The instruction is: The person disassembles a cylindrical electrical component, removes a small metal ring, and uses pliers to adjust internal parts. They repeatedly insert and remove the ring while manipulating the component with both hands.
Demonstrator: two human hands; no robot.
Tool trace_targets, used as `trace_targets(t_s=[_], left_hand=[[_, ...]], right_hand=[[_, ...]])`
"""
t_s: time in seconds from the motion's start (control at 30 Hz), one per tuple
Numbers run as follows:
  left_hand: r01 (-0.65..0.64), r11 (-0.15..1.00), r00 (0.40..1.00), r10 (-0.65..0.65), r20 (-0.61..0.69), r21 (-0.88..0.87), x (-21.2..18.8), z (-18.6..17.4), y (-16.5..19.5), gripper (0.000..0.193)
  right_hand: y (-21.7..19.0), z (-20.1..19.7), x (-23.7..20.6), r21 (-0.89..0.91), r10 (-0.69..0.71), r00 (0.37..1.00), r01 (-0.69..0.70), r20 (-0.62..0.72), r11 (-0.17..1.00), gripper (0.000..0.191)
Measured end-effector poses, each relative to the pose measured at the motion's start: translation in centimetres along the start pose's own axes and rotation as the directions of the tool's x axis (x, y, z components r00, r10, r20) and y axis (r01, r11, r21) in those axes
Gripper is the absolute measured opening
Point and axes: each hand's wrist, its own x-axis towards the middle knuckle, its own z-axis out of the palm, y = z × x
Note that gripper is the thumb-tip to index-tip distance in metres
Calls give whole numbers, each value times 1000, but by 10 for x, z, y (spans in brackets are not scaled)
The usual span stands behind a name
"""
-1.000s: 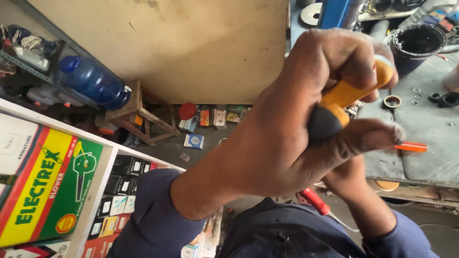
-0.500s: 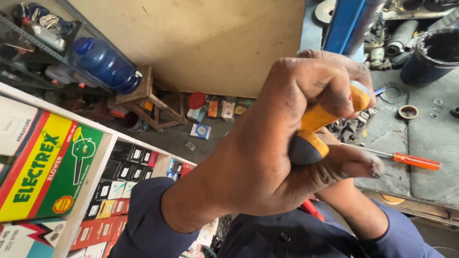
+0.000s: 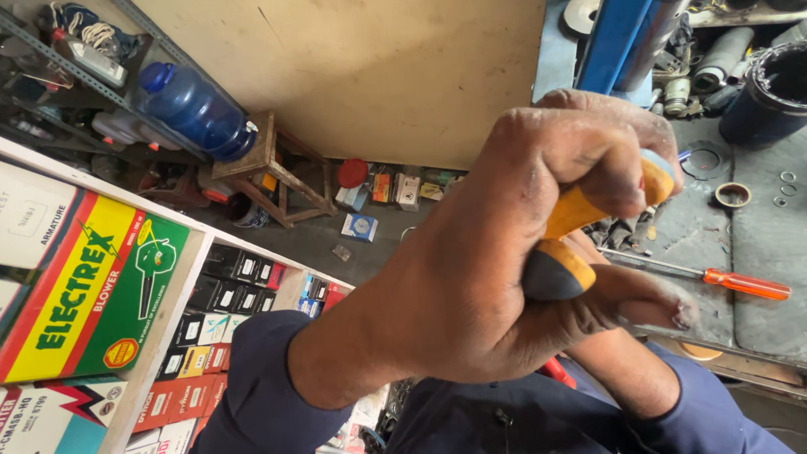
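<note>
Close under the camera, the left hand [image 3: 504, 261] is seen clenched in a fist around a tool handle [image 3: 580, 235], yellow with a black butt end. The fingers [image 3: 588, 160] are wrapped over the upper part of the handle; the thumb [image 3: 639, 303] is laid along below the black end. The tool's working end is hidden behind the fist. The right hand is covered by the left; only its forearm [image 3: 630, 370] is seen, rising from a blue sleeve [image 3: 723, 412] beneath the fist, so whether it is open or closed cannot be told.

Just right of the fist, an orange-handled screwdriver [image 3: 714, 277] is laid flat on the grey workbench [image 3: 756, 252], apart from both hands. Metal rings and washers [image 3: 733, 195] are scattered beyond it, and a dark round tub [image 3: 769, 92] is set at the bench's far corner. A blue post [image 3: 618, 42] is stood behind the bench.

Lower left, shelves [image 3: 160, 353] are stacked with small boxes, and a large green and yellow carton [image 3: 92, 294] is set on the upper one. Farther off, on the floor, a wooden stool [image 3: 273, 176] is placed near a blue water bottle [image 3: 197, 109] lying on a wire rack. Small packets and a red lid [image 3: 353, 172] are strewn along the foot of a tan wall [image 3: 361, 76].
</note>
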Motion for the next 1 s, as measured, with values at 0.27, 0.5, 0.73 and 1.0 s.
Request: trace_targets(t_s=[0.27,0.5,0.73,1.0], left_hand=[[-7,1000,999,6,-38,-19,-3,0,-9,55],[-39,999,996,37,-76,-37,-5,1,-15,54],[-104,992,988,95,-122,-68,-3,-3,-6,54],[-204,957,964,161,-210,-205,-8,-11,18,51]], right_hand=[[30,-10,-14,-396,-152,988,125,-37,910,38],[31,-20,-19,-498,-189,982,156,-18,853,36],[14,-17,-10,-428,-181,983,148,-36,892,36],[3,-34,-11,6,-4,992,3,123,1000,20]])
